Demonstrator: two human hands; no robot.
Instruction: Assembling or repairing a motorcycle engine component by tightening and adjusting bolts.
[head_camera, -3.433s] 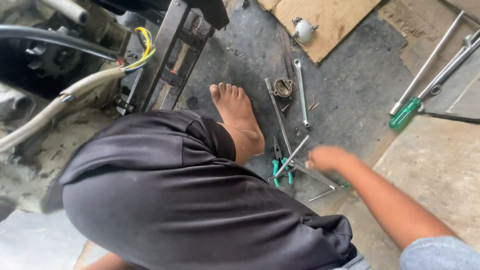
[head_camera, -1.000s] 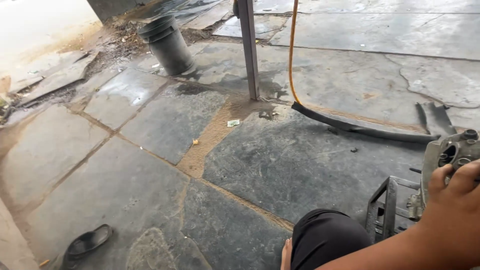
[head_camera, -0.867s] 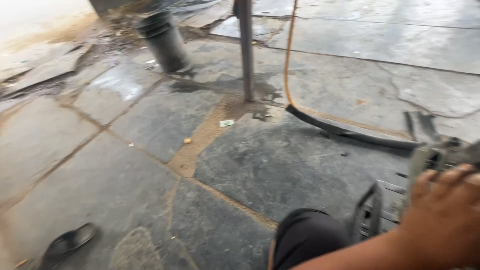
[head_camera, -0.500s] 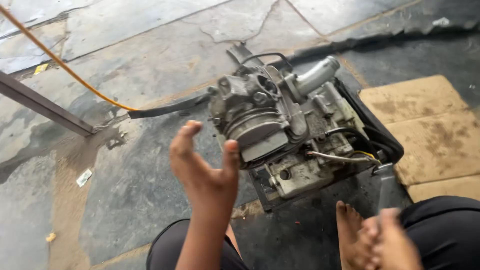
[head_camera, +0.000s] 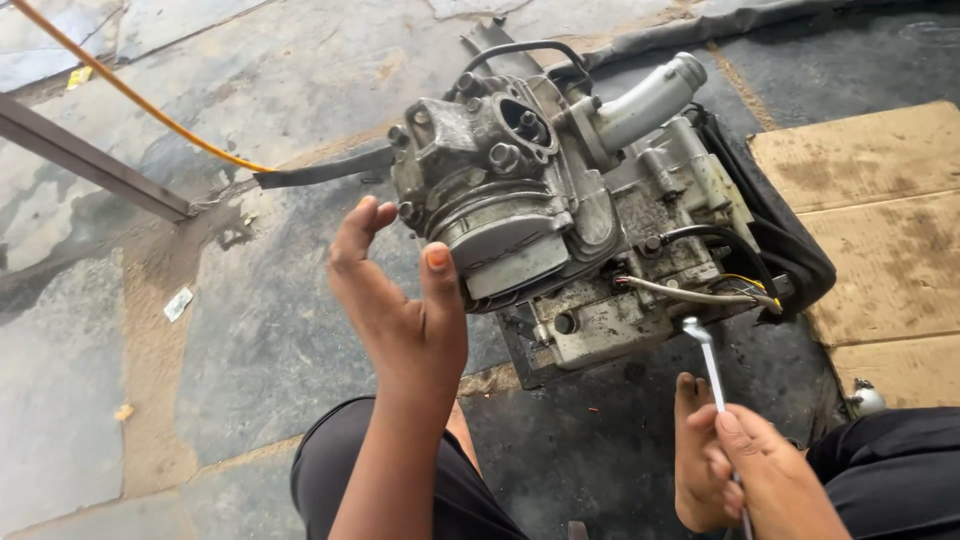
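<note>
Nearest to you, your right hand (head_camera: 765, 470) is closed around the lower end of a slim metal wrench (head_camera: 712, 372). The wrench's long axis runs up and slightly left from your fist, and its small head points at the underside of the engine (head_camera: 570, 210), ending just short of the lower casing. Just left of that hand your bare foot (head_camera: 695, 450) rests on the dark floor (head_camera: 250, 330), toes pointing toward the engine, and your knees in black shorts (head_camera: 400, 480) frame the bottom of the view.

Your left hand (head_camera: 400, 310) is raised and open, fingers spread, palm turned toward the engine. It holds nothing; the thumb tip sits just beside the finned cylinder and the fingers curl near the cylinder head without clearly touching it.

Beyond both hands the engine sits on the floor, tilted, its long axis running from the cylinder head at upper left down to the casing at lower right. A pale metal pipe (head_camera: 645, 100) juts from its top, pointing up and right, away from your left hand. Black and yellow wires (head_camera: 720, 285) trail from the right side, above your right hand.

Farther right of the engine lies brown cardboard (head_camera: 880, 220). Far beyond your left hand, an orange hose (head_camera: 130, 95) crosses the stone floor beside a grey metal bar (head_camera: 90, 160).
</note>
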